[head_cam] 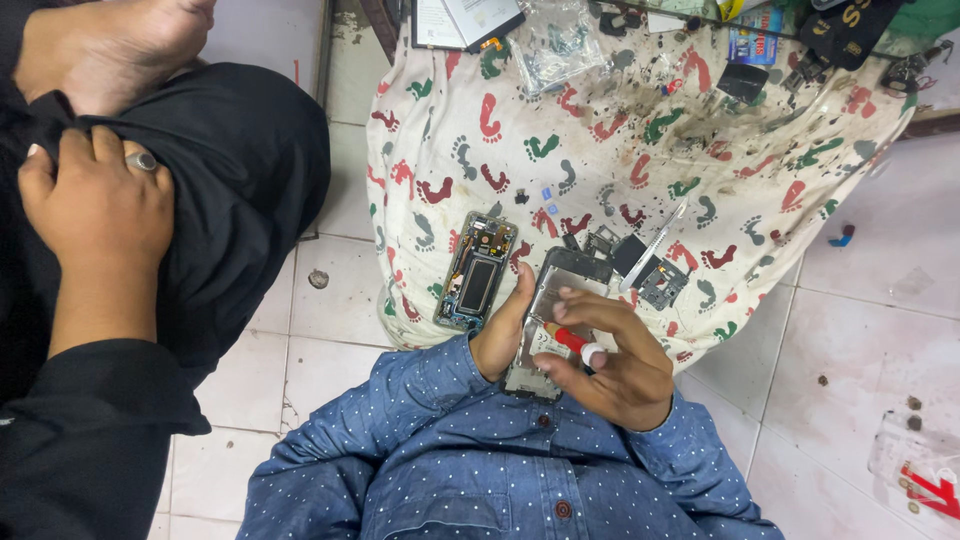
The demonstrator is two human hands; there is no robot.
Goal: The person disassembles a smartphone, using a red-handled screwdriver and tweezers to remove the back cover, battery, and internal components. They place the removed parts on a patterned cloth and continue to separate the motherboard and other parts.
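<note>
My left hand [503, 332] grips the left edge of an opened phone body [562, 281] with its back removed, held over the lap of my blue dotted shirt. My right hand [618, 368] holds a small red-handled screwdriver [572, 340] with a white cap, and its tip rests on the phone's metal inner plate. Just left of my left hand, a second opened phone [477, 271] with its circuit board showing lies on the cloth.
A white cloth [600, 130] printed with coloured footprints covers the tiled floor. On it lie tweezers [652, 247], small black phone parts [655, 280], a clear plastic bag [555, 40] and cards. A person in black sits at left, one hand [95, 205] on a knee.
</note>
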